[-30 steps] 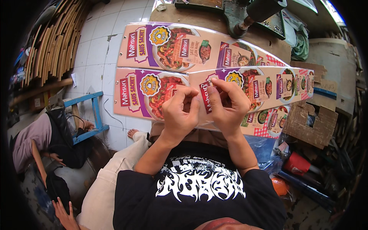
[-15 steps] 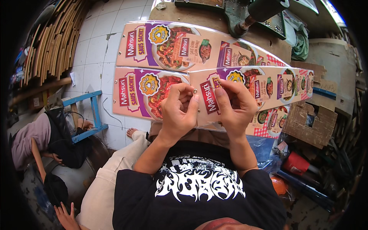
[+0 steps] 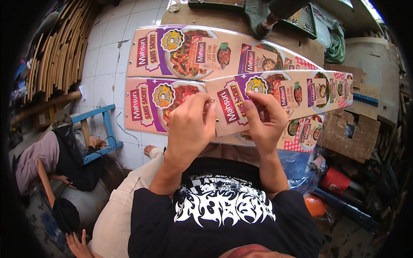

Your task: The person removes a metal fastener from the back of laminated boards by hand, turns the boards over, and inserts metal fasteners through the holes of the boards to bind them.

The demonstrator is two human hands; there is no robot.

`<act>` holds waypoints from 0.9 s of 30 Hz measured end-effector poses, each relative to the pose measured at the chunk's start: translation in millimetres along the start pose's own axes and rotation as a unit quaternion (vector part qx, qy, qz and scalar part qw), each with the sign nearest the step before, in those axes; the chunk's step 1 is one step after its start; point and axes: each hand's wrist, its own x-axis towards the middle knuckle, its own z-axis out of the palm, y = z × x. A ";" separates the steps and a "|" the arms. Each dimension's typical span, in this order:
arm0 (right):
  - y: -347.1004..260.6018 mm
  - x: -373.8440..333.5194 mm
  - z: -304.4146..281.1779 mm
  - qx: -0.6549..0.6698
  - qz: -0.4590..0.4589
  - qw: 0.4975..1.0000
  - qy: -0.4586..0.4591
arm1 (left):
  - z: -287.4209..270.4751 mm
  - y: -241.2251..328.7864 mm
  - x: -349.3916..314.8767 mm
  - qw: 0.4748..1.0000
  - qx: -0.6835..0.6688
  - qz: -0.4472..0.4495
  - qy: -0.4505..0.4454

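A long printed strip panel (image 3: 232, 122) with pictures of food lies on top of similar panels, small metal eyelets along its short left edge. My left hand (image 3: 189, 124) is closed at that edge, its index finger and thumb beside the upper eyelet (image 3: 212, 99); the other fingers are hidden. Over the panel's left part, my right hand (image 3: 267, 116) has thumb and index finger drawn together and the other fingers curled. Anything pinched there is too small to make out. Another printed panel (image 3: 146, 122) shows under my left hand, and one more (image 3: 185, 71) lies beyond it.
A green press-like machine (image 3: 258, 28) stands on the wooden table (image 3: 206, 16), with a tray of small parts (image 3: 305, 21). Cut brown board (image 3: 350, 135) lies at right. A blue frame (image 3: 107, 129) and another person (image 3: 38, 159) are at left.
My left hand has shifted slightly left and turned, its back now more upward. A thin wire-like piece at my right fingertips no longer shows clearly. The whole view has shifted slightly.
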 end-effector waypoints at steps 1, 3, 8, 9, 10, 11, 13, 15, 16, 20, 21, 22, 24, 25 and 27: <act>2.0 -0.5 0.8 0.011 0.016 1.000 -0.001 | -2.6 -2.2 2.1 1.000 0.001 0.000 -0.001; 10.8 -1.8 0.2 0.011 0.026 1.000 -0.006 | -5.3 -7.1 7.1 0.993 0.080 0.079 0.038; 11.9 -2.2 1.4 0.013 0.049 0.999 -0.010 | -4.4 -6.0 14.0 0.991 0.098 0.081 0.035; 12.2 -1.7 1.6 0.013 0.044 0.999 -0.011 | -2.4 -4.5 14.8 0.990 0.105 0.090 0.037; 12.3 -1.4 1.7 0.012 0.039 0.999 -0.013 | 0.1 -3.3 14.8 0.990 0.106 0.091 0.036; 11.5 -1.3 1.8 0.013 0.039 0.999 -0.011 | 2.7 -2.3 14.3 0.990 0.104 0.090 0.041; 10.3 -1.1 1.8 0.012 0.047 0.999 -0.015 | 6.3 -2.1 13.7 0.990 0.104 0.090 0.045; 11.8 -1.3 1.5 0.011 0.043 0.999 -0.015 | 9.8 -3.3 13.8 0.990 0.109 0.072 0.057; 12.3 -1.6 1.4 0.010 0.038 0.999 -0.017 | 10.3 -2.9 14.1 0.990 0.111 0.073 0.056; 9.5 -1.2 0.2 0.008 0.042 0.999 -0.017 | 11.3 -2.2 15.4 0.990 0.124 0.055 0.044; 8.5 -0.7 -0.2 0.000 0.039 0.999 -0.019 | 11.6 -2.1 15.8 0.989 0.133 0.051 0.041; 7.6 -0.3 -0.7 -0.009 0.037 0.999 -0.020 | 11.8 -1.6 16.1 0.989 0.134 0.051 0.041; 6.5 0.4 -0.6 -0.008 0.034 0.999 -0.022 | 13.1 -1.1 16.5 0.986 0.152 0.048 0.043; 6.4 0.5 -0.4 -0.008 0.031 0.999 -0.023 | 13.8 -1.0 16.9 0.986 0.153 0.048 0.043; 7.0 0.6 -0.9 -0.007 0.029 0.999 -0.022 | 15.1 -0.3 17.8 0.984 0.167 0.047 0.031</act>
